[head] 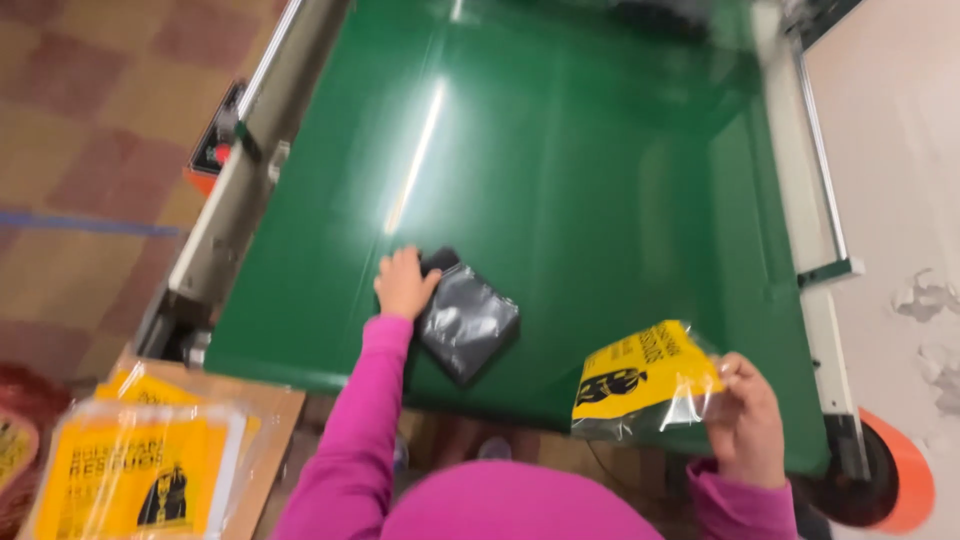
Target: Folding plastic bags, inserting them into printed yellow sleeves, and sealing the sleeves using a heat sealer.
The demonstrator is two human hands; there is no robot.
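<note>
My left hand [404,283] rests on the edge of a dark grey plastic packet [468,323] that lies flat on a green conveyor belt [580,160]. Its fingers are curled over the packet's upper left corner. My right hand [745,420] holds a clear bag with a yellow printed card [642,378] by its right end, raised just above the belt's near edge. Both arms wear bright pink sleeves.
A stack of yellow bagged cards [140,470] lies on a cardboard sheet [272,420] at the lower left. A grey metal side rail [250,160] with a red-buttoned control box [215,150] runs along the belt's left. An orange roll [900,480] sits at the right.
</note>
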